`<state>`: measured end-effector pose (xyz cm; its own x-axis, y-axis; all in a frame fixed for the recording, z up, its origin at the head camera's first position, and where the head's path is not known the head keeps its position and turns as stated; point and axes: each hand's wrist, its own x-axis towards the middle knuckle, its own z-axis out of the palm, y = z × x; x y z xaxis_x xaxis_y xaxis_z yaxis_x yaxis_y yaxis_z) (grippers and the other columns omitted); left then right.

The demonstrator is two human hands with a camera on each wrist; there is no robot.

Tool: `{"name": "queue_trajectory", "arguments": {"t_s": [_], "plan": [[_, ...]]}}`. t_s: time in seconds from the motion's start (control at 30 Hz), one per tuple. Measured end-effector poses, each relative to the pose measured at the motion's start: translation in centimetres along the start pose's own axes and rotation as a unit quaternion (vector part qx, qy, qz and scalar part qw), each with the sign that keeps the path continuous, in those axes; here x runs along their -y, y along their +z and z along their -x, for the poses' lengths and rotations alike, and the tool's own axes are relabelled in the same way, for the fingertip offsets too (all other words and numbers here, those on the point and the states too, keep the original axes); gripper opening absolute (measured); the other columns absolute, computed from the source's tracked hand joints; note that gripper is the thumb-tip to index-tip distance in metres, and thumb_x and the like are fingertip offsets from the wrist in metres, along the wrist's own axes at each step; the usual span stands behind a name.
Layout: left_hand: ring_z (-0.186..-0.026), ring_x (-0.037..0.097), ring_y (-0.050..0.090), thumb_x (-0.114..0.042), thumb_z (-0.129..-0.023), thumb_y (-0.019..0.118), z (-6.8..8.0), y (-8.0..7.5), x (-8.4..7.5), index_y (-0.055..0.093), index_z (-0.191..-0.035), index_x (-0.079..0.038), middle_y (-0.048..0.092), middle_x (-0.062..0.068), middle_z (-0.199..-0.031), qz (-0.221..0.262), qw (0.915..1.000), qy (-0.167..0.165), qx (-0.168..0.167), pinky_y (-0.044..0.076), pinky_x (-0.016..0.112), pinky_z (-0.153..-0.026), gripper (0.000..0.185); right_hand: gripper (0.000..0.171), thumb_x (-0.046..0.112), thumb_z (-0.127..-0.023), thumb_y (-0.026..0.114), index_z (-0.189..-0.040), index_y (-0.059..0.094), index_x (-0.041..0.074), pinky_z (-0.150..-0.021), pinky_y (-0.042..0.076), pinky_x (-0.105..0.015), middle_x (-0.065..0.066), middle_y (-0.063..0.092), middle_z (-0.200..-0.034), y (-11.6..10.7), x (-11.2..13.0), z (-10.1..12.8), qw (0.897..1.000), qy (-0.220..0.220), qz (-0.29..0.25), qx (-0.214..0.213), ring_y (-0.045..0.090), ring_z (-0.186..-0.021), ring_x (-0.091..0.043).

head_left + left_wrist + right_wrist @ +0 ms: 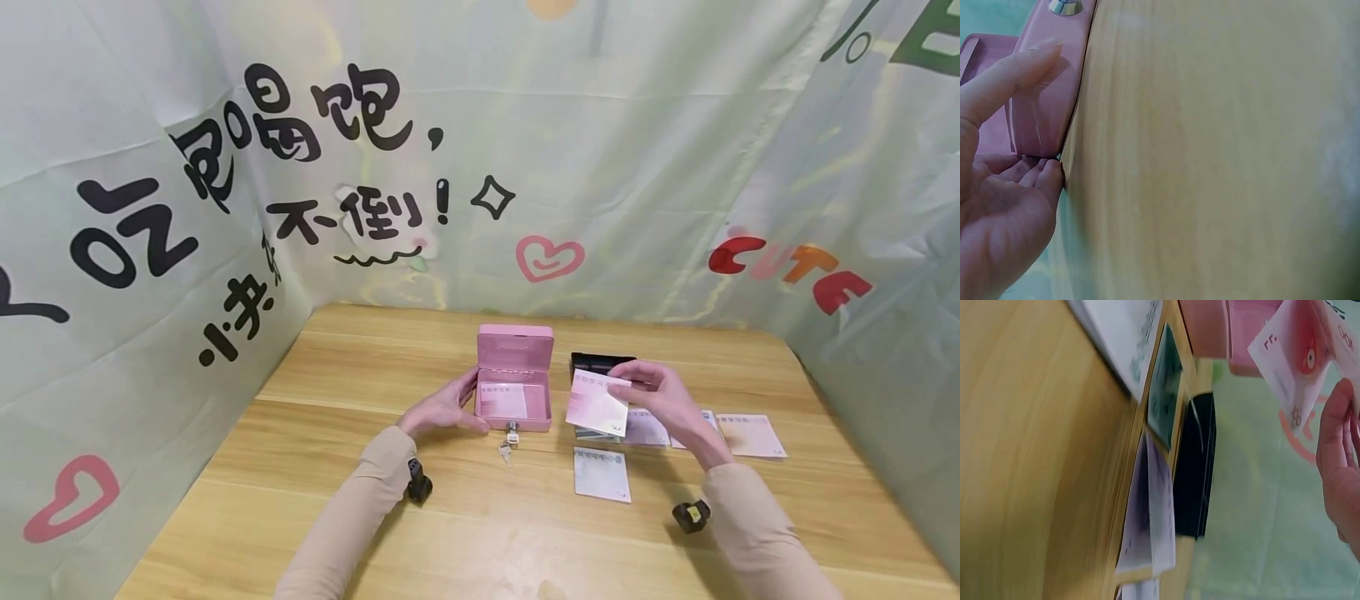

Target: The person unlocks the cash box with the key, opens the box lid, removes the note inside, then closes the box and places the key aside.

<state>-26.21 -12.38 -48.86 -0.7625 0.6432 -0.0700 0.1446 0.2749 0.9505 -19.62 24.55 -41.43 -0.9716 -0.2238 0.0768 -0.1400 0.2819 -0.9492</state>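
Pink note (592,407) aloft right of box (493,422), right hand (663,396) pinches its edge, left hand (444,407) grips box's near-left corner, second note (502,402) inside box, keys (506,453) in front of box.

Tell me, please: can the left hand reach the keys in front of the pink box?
Probably yes: the left hand touches the pink box, close to the keys, and nothing visible blocks the way.
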Motion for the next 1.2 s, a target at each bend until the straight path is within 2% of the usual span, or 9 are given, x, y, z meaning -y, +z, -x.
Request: {"name": "queue_trajectory", "arguments": {"t_s": [0.57, 1.2], "plan": [[-0.159, 0.033, 0.009, 0.001, -0.075, 0.081, 0.1, 0.0, -0.1, 0.001, -0.162, -0.005, 0.006, 0.015, -0.171, 0.000, 1.0000, -0.001, 0.001, 0.010, 0.046, -0.132, 0.119, 0.021, 0.015, -0.094, 0.070, -0.113, 0.068, 0.005, -0.079, 0.057, -0.018, 0.022, 0.071, -0.099, -3.5, -1.2, 2.0, 0.999, 0.024, 0.033, 0.010, 0.069, -0.091, 0.001], [-0.159, 0.033, 0.009, 0.003, -0.074, 0.081, 0.0, -0.1, 0.1, 0.001, -0.162, -0.004, 0.006, 0.016, -0.171, 0.006, 0.9999, 0.010, 0.004, 0.010, 0.046, -0.132, 0.119, 0.029, 0.014, -0.093, 0.070, -0.115, 0.063, -0.006, -0.077, 0.058, -0.018, 0.021, 0.069, -0.099, -6.2, -2.9, 3.7, 0.995, 0.043, 0.086, 0.026, 0.068, -0.091, 0.001]]}}
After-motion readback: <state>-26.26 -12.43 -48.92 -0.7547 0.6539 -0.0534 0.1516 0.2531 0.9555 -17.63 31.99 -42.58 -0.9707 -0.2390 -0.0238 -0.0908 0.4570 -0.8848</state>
